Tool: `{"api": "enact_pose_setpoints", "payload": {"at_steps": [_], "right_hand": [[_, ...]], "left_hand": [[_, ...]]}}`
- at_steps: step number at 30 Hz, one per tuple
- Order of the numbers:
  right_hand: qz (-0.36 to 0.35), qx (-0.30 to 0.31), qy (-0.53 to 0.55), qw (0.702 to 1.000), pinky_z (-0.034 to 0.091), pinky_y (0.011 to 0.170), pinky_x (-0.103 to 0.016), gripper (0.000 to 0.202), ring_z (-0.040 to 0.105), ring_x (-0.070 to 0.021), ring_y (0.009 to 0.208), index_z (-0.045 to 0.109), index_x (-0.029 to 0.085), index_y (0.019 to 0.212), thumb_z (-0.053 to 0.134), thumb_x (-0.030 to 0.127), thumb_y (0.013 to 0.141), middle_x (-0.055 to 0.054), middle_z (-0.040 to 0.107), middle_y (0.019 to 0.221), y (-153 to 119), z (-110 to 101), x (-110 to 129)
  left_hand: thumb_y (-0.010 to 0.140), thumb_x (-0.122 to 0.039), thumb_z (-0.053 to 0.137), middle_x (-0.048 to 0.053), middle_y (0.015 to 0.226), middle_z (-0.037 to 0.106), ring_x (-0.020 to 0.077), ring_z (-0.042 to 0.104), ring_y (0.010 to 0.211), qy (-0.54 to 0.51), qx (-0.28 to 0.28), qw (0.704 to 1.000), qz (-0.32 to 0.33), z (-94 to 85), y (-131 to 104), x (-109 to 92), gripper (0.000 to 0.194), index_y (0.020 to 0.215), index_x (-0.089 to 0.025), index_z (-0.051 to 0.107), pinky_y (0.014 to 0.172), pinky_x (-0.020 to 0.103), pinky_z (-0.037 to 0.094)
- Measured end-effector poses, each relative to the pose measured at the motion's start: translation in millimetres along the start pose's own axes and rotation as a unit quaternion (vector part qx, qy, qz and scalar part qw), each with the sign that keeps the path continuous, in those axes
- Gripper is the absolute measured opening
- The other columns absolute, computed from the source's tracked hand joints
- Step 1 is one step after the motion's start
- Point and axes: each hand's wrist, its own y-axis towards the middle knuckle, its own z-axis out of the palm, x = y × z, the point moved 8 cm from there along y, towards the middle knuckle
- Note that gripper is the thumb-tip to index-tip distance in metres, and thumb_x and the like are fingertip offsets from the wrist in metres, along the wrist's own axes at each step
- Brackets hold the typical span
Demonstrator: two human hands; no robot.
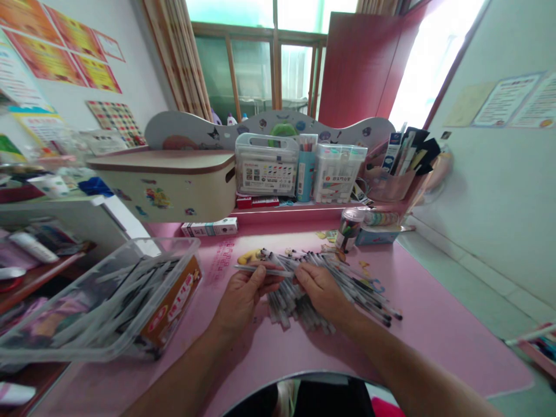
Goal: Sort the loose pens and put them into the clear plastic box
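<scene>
A slim, clear pen (278,271) is held level above the pink desk, between both hands. My left hand (252,286) pinches its left part with thumb and fingers. At its right end, the fingers of my right hand (317,284) are closed around it, hiding that tip. Under and behind the hands lies a loose pile of pens (343,278), clear-barrelled with dark ends. Some clear pieces, perhaps caps, lie at the near side of the pile. To the left stands a clear plastic bin (117,341) with many similar pens inside.
A brown printed box (174,304) sits at the bin's right side. A jar (350,229) and a blue box (377,234) stand behind the pile. The rear shelf carries a lidded cream box (174,191), marker cases (267,168) and a pen holder (388,184).
</scene>
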Motion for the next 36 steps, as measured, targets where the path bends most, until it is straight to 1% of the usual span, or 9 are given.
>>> {"api": "enact_pose_setpoints", "payload": {"at_steps": [6, 9, 13, 16, 20, 25, 30, 33, 36], "right_hand": [[-0.013, -0.045, 0.035, 0.998, 0.035, 0.059, -0.026, 0.008, 0.046, -0.0143, 0.063, 0.056, 0.021, 0.079, 0.060, 0.027, 0.082, 0.003, 0.049, 0.066, -2, -3, 7], [0.040, -0.036, 0.127, 0.990, 0.031, 0.049, -0.023, 0.013, 0.040, -0.0101, 0.053, 0.052, 0.022, 0.081, 0.063, 0.025, 0.075, 0.007, 0.045, 0.063, -3, 1, -2], [0.205, 0.070, 0.348, 0.912, 0.011, 0.038, -0.018, 0.029, 0.021, -0.0043, 0.039, 0.044, 0.024, 0.087, 0.059, 0.022, 0.063, 0.011, 0.047, 0.061, -10, 26, -20], [0.263, 0.111, 0.394, 0.874, 0.007, 0.038, -0.018, 0.030, 0.022, -0.0035, 0.037, 0.047, 0.024, 0.092, 0.060, 0.024, 0.065, 0.008, 0.054, 0.062, -16, 37, -20], [0.241, 0.106, 0.322, 0.909, 0.008, 0.037, -0.020, 0.020, 0.020, -0.0034, 0.036, 0.050, 0.021, 0.073, 0.065, 0.034, 0.075, 0.010, 0.041, 0.048, -16, 36, -19], [0.196, -0.003, 0.293, 0.936, 0.010, 0.036, -0.022, 0.018, 0.020, -0.0052, 0.035, 0.048, 0.021, 0.061, 0.063, 0.030, 0.068, 0.010, 0.033, 0.042, -9, 16, -21], [0.161, -0.109, 0.258, 0.946, 0.012, 0.037, -0.023, 0.018, 0.018, -0.0074, 0.038, 0.050, 0.022, 0.063, 0.059, 0.034, 0.072, 0.011, 0.027, 0.043, -5, -7, -25], [0.094, -0.125, 0.160, 0.975, 0.023, 0.043, -0.023, 0.021, 0.030, -0.0098, 0.046, 0.055, 0.020, 0.067, 0.058, 0.036, 0.082, 0.008, 0.035, 0.050, -6, -11, -14], [0.022, -0.066, 0.053, 0.996, 0.035, 0.057, -0.026, 0.026, 0.045, -0.0134, 0.060, 0.056, 0.019, 0.065, 0.054, 0.032, 0.087, 0.002, 0.048, 0.061, -9, 2, 3]], "left_hand": [[0.082, -0.034, 0.076, 0.009, 0.087, 0.079, 0.0177, 0.075, 0.076, -0.004, -0.049, 0.999, 0.008, -10.4, 2, 0, 0.022, 0.089, -0.012, 0.072, 0.067, 0.024, 0.059], [0.080, -0.039, 0.077, 0.008, 0.083, 0.078, 0.0183, 0.075, 0.074, -0.009, -0.066, 0.997, 0.031, -15.8, 5, -5, 0.028, 0.089, -0.013, 0.071, 0.066, 0.026, 0.059], [0.080, -0.048, 0.075, 0.008, 0.079, 0.077, 0.0193, 0.073, 0.070, 0.009, -0.061, 0.997, 0.054, -13.4, 2, -13, 0.035, 0.085, -0.014, 0.069, 0.063, 0.027, 0.057], [0.080, -0.052, 0.074, 0.009, 0.080, 0.076, 0.0187, 0.071, 0.069, 0.062, -0.064, 0.994, 0.070, -9.5, -5, -17, 0.039, 0.083, -0.013, 0.071, 0.063, 0.027, 0.055], [0.084, -0.048, 0.071, 0.009, 0.087, 0.076, 0.0196, 0.071, 0.079, 0.073, -0.051, 0.993, 0.080, -3.6, -8, -20, 0.034, 0.084, -0.013, 0.072, 0.075, 0.029, 0.056], [0.095, -0.030, 0.055, 0.005, 0.088, 0.074, 0.0183, 0.071, 0.088, -0.164, -0.108, 0.978, 0.063, -20.3, 5, -33, 0.020, 0.086, -0.019, 0.069, 0.087, 0.036, 0.057], [0.097, -0.015, 0.045, -0.002, 0.066, 0.059, 0.0055, 0.052, 0.050, -0.259, -0.213, 0.941, 0.039, -43.2, 9, -31, 0.024, 0.081, -0.016, 0.062, 0.057, 0.018, 0.052], [0.088, -0.007, 0.056, -0.001, 0.070, 0.058, 0.0045, 0.048, 0.049, -0.225, -0.169, 0.960, -0.009, -26.0, 3, -9, 0.011, 0.089, -0.015, 0.064, 0.046, 0.013, 0.042], [0.085, -0.011, 0.065, 0.001, 0.076, 0.062, 0.0063, 0.054, 0.054, -0.178, -0.089, 0.977, -0.078, 1.1, -5, 19, 0.009, 0.093, -0.014, 0.065, 0.046, 0.014, 0.043]]}}
